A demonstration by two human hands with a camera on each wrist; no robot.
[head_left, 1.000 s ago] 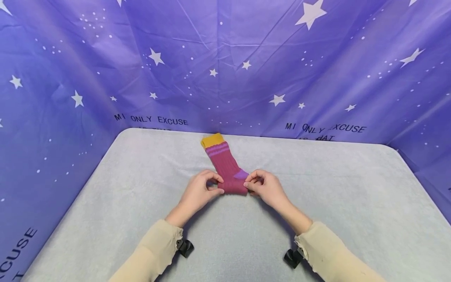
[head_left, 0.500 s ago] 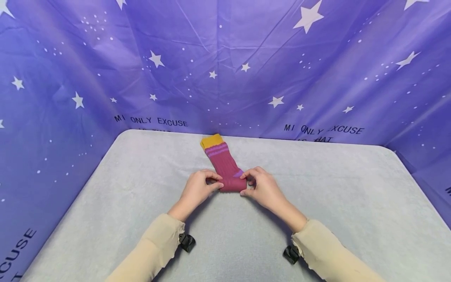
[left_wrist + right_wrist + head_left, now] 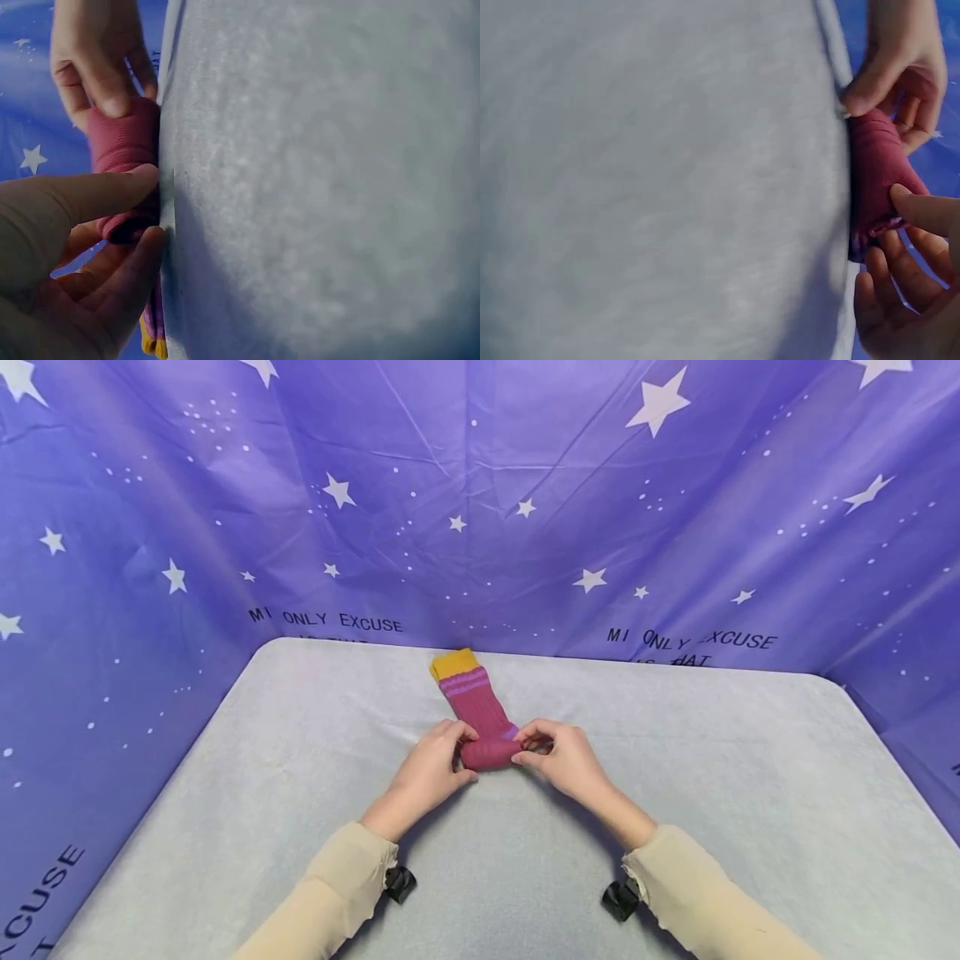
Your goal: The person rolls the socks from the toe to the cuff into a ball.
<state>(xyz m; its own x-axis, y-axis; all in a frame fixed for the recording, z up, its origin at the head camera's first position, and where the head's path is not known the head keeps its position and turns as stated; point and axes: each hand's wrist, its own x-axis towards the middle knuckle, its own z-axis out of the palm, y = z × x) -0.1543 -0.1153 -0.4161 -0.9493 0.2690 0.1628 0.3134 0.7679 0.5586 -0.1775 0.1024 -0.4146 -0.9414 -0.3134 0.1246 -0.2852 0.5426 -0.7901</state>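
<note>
A maroon sock (image 3: 478, 706) lies on the table, its yellow cuff at the far end and purple stripes below that. Its near end is bunched into a thick crosswise roll (image 3: 491, 755), and a sliver of purple heel shows at the right. My left hand (image 3: 429, 767) holds the roll's left end; in the left wrist view its thumb (image 3: 120, 191) lies along the roll and its fingers curve beneath the open end. At the other end, my right hand (image 3: 568, 762) grips the roll between thumb and fingers. The right wrist view shows that thumb (image 3: 922, 210) pressing on the fabric.
A pale grey cloth covers the table (image 3: 712, 793), which has rounded far corners. Behind it hangs a purple curtain (image 3: 480, 485) with white stars and printed lettering. Black wrist devices (image 3: 621, 900) sit by both beige sleeves (image 3: 330, 893).
The flat folded toe part has become a rounder, thicker roll, and less of the purple heel shows. Both hands stay at its ends; the left thumb now sits lower, nearer me.
</note>
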